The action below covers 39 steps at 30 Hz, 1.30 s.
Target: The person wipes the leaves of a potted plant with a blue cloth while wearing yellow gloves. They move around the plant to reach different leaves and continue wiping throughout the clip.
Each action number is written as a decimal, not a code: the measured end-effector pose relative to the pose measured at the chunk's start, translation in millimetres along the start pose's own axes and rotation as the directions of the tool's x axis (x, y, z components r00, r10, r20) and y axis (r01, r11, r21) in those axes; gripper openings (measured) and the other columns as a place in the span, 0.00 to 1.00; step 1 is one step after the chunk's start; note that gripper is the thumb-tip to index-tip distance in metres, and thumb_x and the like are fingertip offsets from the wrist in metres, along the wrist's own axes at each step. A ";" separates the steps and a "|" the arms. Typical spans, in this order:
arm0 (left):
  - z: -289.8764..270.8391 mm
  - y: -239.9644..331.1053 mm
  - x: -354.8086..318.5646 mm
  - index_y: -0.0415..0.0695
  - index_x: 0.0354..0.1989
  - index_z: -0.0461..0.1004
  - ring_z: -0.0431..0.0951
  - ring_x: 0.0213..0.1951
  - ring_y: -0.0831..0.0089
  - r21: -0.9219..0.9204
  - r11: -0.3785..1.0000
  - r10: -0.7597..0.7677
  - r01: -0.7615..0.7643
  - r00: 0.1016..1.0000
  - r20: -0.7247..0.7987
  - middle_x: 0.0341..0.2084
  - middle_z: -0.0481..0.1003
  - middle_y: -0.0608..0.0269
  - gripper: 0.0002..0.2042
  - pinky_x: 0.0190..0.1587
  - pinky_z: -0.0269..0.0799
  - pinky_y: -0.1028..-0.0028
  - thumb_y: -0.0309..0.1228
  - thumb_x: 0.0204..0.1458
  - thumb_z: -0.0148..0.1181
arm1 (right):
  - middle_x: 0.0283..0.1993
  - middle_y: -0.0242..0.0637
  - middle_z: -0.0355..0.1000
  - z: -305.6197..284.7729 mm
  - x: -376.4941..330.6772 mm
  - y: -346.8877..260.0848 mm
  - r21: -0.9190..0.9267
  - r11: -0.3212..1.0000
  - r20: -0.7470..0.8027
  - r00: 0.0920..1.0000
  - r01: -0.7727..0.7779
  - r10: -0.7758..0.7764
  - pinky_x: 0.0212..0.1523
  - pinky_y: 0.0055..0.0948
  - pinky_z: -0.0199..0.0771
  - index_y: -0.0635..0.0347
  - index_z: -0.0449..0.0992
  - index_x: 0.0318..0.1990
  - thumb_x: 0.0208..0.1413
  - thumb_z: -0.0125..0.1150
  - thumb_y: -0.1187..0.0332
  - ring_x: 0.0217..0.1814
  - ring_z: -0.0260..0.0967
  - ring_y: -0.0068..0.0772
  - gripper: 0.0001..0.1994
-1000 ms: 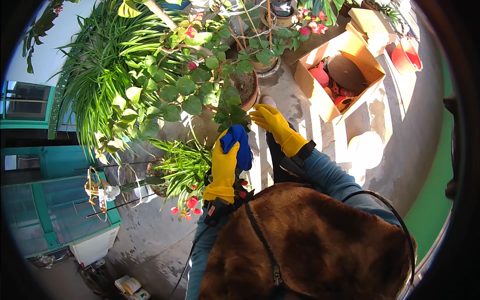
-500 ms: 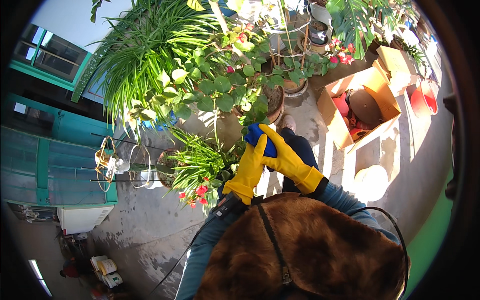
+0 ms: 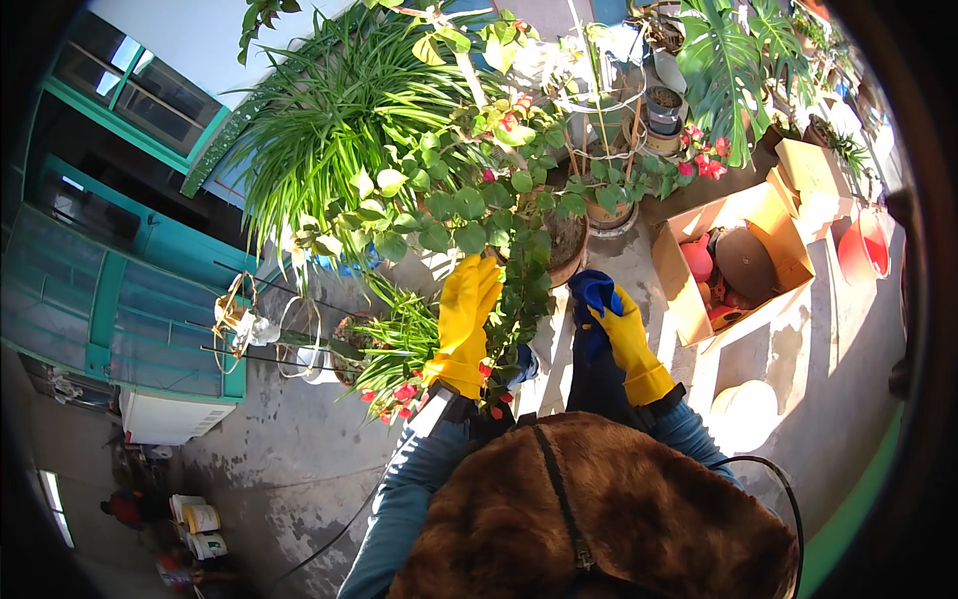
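Observation:
Both my hands wear yellow rubber gloves. My left hand (image 3: 465,324) is raised with its fingers stretched upward, holding nothing, beside the trailing green leaves (image 3: 512,324) of a potted plant; I cannot tell whether it touches them. Lower right of the plant's clay pot (image 3: 567,245), my right hand (image 3: 634,344) is closed on a bunched blue cloth (image 3: 596,290). Below my left hand, red flowers (image 3: 404,392) show next to narrow striped leaves (image 3: 394,344).
A cardboard box (image 3: 689,290) with a brown round object and red things stands on the right, next to a red bucket (image 3: 860,250). A bushy long-leaved plant (image 3: 329,140) fills the upper left. Wire plant stands (image 3: 239,324) jut out at the left.
My hands were together on the blue cloth and have parted. The left moved left and opened; the right moved right with the cloth. The view has shifted slightly.

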<state>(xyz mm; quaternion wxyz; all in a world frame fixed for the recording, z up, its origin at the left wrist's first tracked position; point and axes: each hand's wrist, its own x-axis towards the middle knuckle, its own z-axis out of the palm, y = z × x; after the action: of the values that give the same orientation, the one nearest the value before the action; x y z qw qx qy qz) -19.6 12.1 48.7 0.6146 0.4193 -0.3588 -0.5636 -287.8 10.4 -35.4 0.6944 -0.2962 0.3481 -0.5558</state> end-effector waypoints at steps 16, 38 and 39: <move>-246.2 75.2 143.2 0.44 0.66 0.68 0.78 0.49 0.61 0.984 0.019 0.597 -0.179 0.792 0.132 0.53 0.78 0.55 0.27 0.53 0.75 0.63 0.27 0.57 0.65 | 0.52 0.36 0.77 -38.1 -27.7 15.4 -0.194 0.979 -0.132 0.990 -0.067 0.041 0.43 0.32 0.87 0.62 0.73 0.62 0.62 0.63 0.79 0.49 0.77 0.29 0.21; -72.9 56.7 -41.9 0.40 0.71 0.64 0.76 0.61 0.70 0.437 0.782 0.497 -0.444 0.868 -0.007 0.58 0.79 0.54 0.24 0.67 0.65 0.73 0.16 0.66 0.43 | 0.52 0.32 0.78 118.2 -27.8 -39.2 -0.452 0.866 0.474 0.880 0.215 0.028 0.56 0.25 0.74 0.61 0.74 0.63 0.58 0.60 0.79 0.53 0.74 0.22 0.23; -70.2 54.6 -44.3 0.40 0.72 0.63 0.76 0.62 0.69 0.424 0.784 0.496 -0.454 0.868 0.012 0.58 0.79 0.54 0.25 0.67 0.66 0.73 0.15 0.65 0.42 | 0.49 0.32 0.78 131.7 -30.9 -48.2 -0.493 0.820 0.507 0.862 0.290 -0.001 0.52 0.26 0.75 0.60 0.74 0.63 0.58 0.61 0.78 0.49 0.75 0.22 0.23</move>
<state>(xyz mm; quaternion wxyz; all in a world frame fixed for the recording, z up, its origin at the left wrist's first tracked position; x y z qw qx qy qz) 61.2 64.6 72.9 0.6511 0.4631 -0.5322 -0.2798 -212.3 33.9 84.5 0.5967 -0.6402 0.2841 -0.3917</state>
